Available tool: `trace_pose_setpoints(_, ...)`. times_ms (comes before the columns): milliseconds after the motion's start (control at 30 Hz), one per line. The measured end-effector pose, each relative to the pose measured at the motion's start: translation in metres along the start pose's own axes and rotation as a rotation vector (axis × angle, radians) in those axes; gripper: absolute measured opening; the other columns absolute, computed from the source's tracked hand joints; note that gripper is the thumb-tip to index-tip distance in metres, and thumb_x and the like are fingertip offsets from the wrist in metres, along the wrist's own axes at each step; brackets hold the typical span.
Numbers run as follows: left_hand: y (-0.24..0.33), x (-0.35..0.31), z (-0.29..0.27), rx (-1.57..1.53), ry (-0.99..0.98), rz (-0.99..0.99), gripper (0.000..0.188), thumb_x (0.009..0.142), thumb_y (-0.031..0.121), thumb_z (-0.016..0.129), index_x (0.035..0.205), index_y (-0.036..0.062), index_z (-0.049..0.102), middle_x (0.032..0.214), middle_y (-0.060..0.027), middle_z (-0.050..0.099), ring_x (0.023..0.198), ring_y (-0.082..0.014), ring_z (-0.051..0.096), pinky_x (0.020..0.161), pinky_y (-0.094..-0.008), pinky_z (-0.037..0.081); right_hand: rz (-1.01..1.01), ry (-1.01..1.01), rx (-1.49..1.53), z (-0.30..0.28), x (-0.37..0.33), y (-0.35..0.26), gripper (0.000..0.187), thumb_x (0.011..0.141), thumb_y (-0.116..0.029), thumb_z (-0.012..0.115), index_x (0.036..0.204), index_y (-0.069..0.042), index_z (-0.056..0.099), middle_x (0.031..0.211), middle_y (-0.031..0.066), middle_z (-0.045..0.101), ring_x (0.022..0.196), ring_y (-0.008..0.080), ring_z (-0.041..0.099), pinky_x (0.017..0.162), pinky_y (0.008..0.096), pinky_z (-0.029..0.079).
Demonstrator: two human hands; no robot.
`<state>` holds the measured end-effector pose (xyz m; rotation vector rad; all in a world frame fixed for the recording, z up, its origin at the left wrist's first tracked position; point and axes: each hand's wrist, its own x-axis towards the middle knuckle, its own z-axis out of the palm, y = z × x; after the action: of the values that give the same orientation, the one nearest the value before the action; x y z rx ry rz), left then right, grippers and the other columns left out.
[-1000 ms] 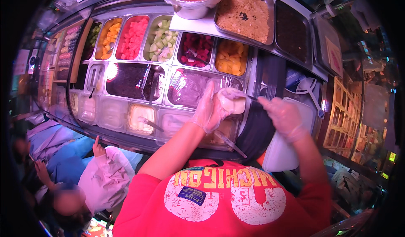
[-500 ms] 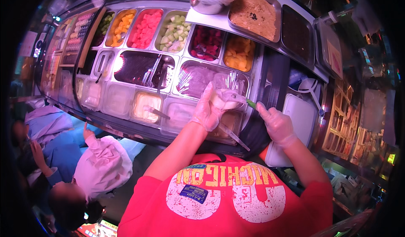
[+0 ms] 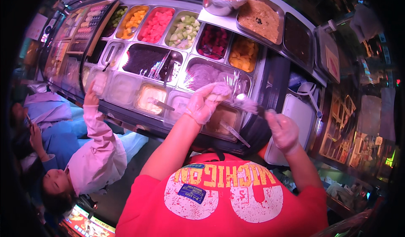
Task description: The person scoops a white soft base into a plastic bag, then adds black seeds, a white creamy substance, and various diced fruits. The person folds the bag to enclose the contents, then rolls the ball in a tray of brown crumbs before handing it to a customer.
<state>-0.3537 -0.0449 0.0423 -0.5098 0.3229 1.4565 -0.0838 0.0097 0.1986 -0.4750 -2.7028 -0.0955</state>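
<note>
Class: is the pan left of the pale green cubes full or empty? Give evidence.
Looks full: pink cubes hide its bottom, though their depth cannot be told.

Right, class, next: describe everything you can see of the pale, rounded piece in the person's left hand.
The pale, rounded piece looks soft and uneven, whitish with a lilac tint on top. The gloved left hand holds it, fingers partly hiding it, so its full shape cannot be told. In the picture it sits just below the lilac paste, with a blurred tool to its right.
</note>
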Motion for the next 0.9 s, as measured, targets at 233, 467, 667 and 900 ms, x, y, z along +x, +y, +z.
trace_pose_setpoints(233, -0.008, -0.019, -0.016, 0.142, -0.277, 0.106, 0.037, 0.103, 0.002, 0.052, 0.139, -0.0059, 0.051, 0.131, -0.0210, 0.060, 0.124, -0.0337, 0.059, 0.112, -0.0432, 0.048, 0.501, -0.007, 0.296, 0.040, 0.004, -0.057, 0.059, 0.083, 0.010, 0.064, 0.136, -0.015, 0.067, 0.080, 0.0122, 0.056, 0.071, 0.0302, 0.063, 0.066, 0.0387, 0.051)
trace_pose_setpoints(467, 0.011, -0.053, -0.006, -0.022, -0.400, 0.188, 0.063, 0.098, 0.028, 0.052, 0.145, -0.0118, 0.040, 0.143, -0.0274, 0.051, 0.137, -0.0404, 0.048, 0.121, -0.0536, 0.033, 0.180, -0.098, 0.129, 0.048, 0.015, -0.084, 0.057, 0.081, 0.004, 0.068, 0.135, -0.012, 0.067, 0.090, 0.0085, 0.063, 0.070, 0.0257, 0.066, 0.057, 0.0361, 0.053)
trace_pose_setpoints(667, 0.046, -0.077, -0.017, -0.139, -0.373, 0.225, 0.095, 0.096, 0.057, 0.057, 0.153, -0.0117, 0.026, 0.159, -0.0308, 0.033, 0.148, -0.0478, 0.032, 0.123, -0.0629, 0.020, 0.468, 0.029, 0.391, 0.044, 0.019, -0.078, 0.049, 0.088, 0.003, 0.067, 0.137, -0.004, 0.065, 0.079, 0.0102, 0.063, 0.069, 0.0211, 0.066, 0.059, 0.0344, 0.054)
trace_pose_setpoints(900, 0.056, -0.092, 0.015, -0.040, -0.342, 0.352, 0.098, 0.097, 0.070, 0.047, 0.152, -0.0099, 0.031, 0.154, -0.0284, 0.040, 0.144, -0.0415, 0.040, 0.123, -0.0562, 0.027, 1.430, -0.345, 1.443, 0.070, 0.035, -0.099, 0.032, 0.104, -0.018, 0.060, 0.130, 0.000, 0.065, 0.067, -0.0009, 0.057, 0.047, 0.0027, 0.040, 0.041, 0.0188, 0.029)
